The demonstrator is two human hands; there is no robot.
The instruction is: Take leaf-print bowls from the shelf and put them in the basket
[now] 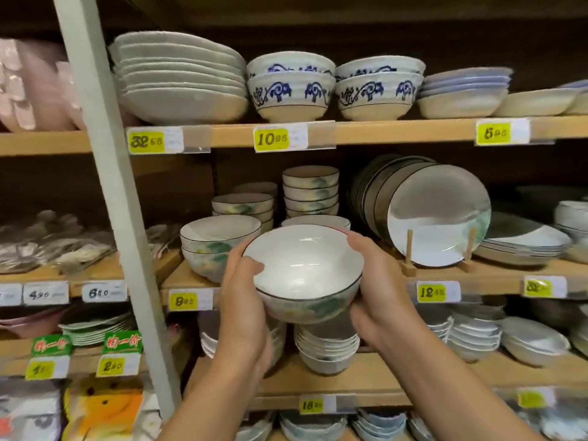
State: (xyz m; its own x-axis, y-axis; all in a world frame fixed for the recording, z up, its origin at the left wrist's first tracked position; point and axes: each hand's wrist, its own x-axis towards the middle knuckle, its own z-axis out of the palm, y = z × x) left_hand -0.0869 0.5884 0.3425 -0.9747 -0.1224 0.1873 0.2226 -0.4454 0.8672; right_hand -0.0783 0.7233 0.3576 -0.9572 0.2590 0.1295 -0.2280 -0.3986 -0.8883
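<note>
Left hand (241,294) and right hand (374,281), each grip closed round 1 leaf-print bowl (302,265), before a crockery-packed wooden shelf (381,131) (yellow price tags (272,139)).

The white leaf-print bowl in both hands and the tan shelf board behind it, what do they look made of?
The white leaf-print bowl with a thin dark rim: probably glazed ceramic, perhaps porcelain; its glossy inside throws bright light streaks. The tan shelf board: looks like wood or wood-look board, matt, showing no shine; which one I cannot tell.
</note>
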